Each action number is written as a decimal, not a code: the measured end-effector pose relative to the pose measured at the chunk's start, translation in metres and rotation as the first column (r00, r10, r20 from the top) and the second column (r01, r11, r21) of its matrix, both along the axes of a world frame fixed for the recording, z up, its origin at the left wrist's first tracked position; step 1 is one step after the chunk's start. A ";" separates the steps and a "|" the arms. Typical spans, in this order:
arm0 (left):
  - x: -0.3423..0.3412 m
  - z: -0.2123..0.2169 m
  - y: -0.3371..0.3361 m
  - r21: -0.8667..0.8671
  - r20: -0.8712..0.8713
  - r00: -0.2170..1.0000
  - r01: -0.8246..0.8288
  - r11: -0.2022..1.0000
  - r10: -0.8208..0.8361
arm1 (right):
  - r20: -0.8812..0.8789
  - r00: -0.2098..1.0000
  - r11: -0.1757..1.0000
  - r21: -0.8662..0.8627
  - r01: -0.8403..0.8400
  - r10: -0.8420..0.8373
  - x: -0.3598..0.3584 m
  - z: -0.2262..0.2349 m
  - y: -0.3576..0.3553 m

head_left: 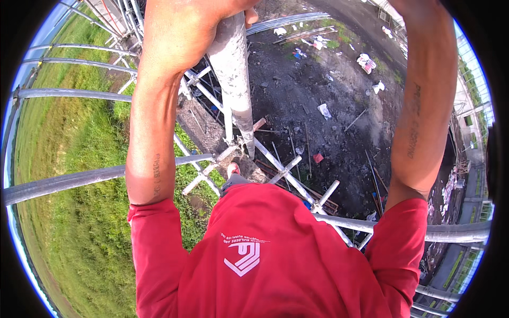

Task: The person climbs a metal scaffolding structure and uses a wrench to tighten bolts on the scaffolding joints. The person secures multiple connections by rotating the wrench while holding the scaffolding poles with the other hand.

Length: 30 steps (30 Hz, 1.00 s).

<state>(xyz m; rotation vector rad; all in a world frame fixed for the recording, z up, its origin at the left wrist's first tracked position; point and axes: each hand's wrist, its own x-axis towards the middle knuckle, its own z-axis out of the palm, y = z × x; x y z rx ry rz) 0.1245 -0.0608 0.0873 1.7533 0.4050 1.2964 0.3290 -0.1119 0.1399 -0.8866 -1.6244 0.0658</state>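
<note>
My left hand [185,32] is raised at the top of the head view, its fingers wrapped round a thick, upright scaffold pole [233,69]. The pole is grey and whitish with worn, stained patches, and it runs down to a joint of other tubes below. My right arm is lifted on the other side. Only the base of my right hand [419,8] shows at the upper edge; its fingers are cut off, so what it touches is hidden. Both arms come out of red sleeves.
A long horizontal tube [90,183] crosses on the left, and another rail [456,232] passes on the right. Crossed scaffold tubes [286,169] lie beneath me, with one shoe [233,169] among them. Far below are dark ground [318,90] with scattered debris and green grass [79,228].
</note>
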 end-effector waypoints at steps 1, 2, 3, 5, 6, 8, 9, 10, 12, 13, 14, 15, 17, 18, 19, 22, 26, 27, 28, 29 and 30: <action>0.002 -0.003 0.001 0.067 -0.027 0.999 -0.026 0.997 0.027 | -0.080 0.996 0.995 -0.085 -0.043 0.037 0.003 -0.031 -0.003; 0.002 -0.007 0.001 0.134 -0.050 0.997 -0.051 0.990 0.058 | -0.163 0.985 0.980 -0.177 -0.091 0.062 0.004 -0.070 -0.005; 0.006 -0.013 0.002 0.087 0.057 0.998 -0.007 0.996 0.002 | -0.263 0.961 0.951 -0.270 -0.153 0.080 0.002 -0.111 -0.010; 0.010 -0.025 0.001 0.039 0.112 0.992 0.047 0.998 -0.052 | -0.406 0.913 0.832 -0.496 -0.250 0.033 -0.007 -0.195 -0.018; 0.010 -0.030 -0.001 0.046 0.073 0.996 0.037 0.998 -0.040 | -0.524 0.848 0.773 -0.507 -0.381 0.075 -0.011 -0.232 -0.022; 0.009 -0.039 -0.007 0.060 -0.012 1.000 0.017 0.998 -0.016 | -0.518 0.855 0.780 -0.533 -0.329 0.006 -0.020 -0.294 -0.037; 0.010 -0.041 -0.009 0.093 -0.052 0.999 -0.005 0.996 0.010 | -0.464 0.886 0.773 -0.569 -0.281 -0.020 -0.024 -0.316 -0.044; 0.012 -0.044 -0.011 0.117 -0.066 0.998 0.010 0.993 -0.002 | -0.417 0.908 0.790 -0.568 -0.230 -0.036 -0.029 -0.333 -0.052; 0.019 -0.047 -0.016 0.188 -0.075 0.997 0.014 0.982 0.000 | -0.264 0.962 0.741 -0.660 -0.127 -0.070 -0.036 -0.355 -0.059; 0.022 -0.048 -0.018 0.227 -0.110 0.991 -0.044 0.973 0.071 | -0.255 0.967 0.819 -0.559 -0.129 -0.022 -0.039 -0.362 -0.061; 0.025 -0.049 -0.021 0.216 -0.106 0.991 -0.056 0.975 0.081 | -0.237 0.971 0.871 -0.483 -0.088 -0.034 -0.044 -0.366 -0.062; 0.029 -0.050 -0.024 0.205 -0.108 0.989 -0.075 0.976 0.099 | -0.191 0.979 0.883 -0.468 -0.033 -0.065 -0.045 -0.368 -0.061; 0.035 -0.052 -0.030 0.181 -0.102 0.989 -0.090 0.979 0.110 | -0.069 0.987 0.862 -0.498 0.093 -0.146 -0.048 -0.369 -0.060; 0.037 -0.052 -0.035 0.168 -0.093 0.990 -0.087 0.982 0.104 | 0.011 0.982 0.826 -0.540 0.164 -0.188 -0.047 -0.369 -0.059; 0.039 -0.052 -0.039 0.169 -0.088 0.991 -0.086 0.982 0.102 | -0.162 0.978 0.789 -0.614 0.006 -0.133 -0.047 -0.368 -0.058; 0.039 -0.047 -0.051 0.165 -0.089 0.995 -0.038 0.986 0.053 | 0.000 0.993 0.815 -0.571 0.100 -0.122 -0.042 -0.365 -0.061; 0.031 -0.030 -0.064 0.132 -0.085 0.994 -0.057 0.990 0.069 | -0.074 0.996 0.815 -0.580 0.000 -0.052 -0.040 -0.364 -0.063; 0.026 -0.024 -0.066 0.122 -0.105 0.993 -0.036 0.992 0.049 | -0.021 0.998 0.794 -0.606 0.036 -0.061 -0.041 -0.367 -0.062; 0.021 -0.018 -0.067 0.126 -0.085 0.996 -0.006 0.992 0.017 | 0.021 0.998 0.792 -0.607 0.062 -0.061 -0.042 -0.371 -0.062; 0.021 -0.014 -0.065 0.144 -0.027 0.998 0.056 0.988 -0.052 | 0.058 0.997 0.782 -0.618 0.080 -0.057 -0.043 -0.377 -0.061; 0.018 -0.010 -0.064 0.176 0.027 0.993 0.107 0.979 -0.113 | 0.110 0.993 0.783 -0.613 0.106 -0.048 -0.046 -0.385 -0.060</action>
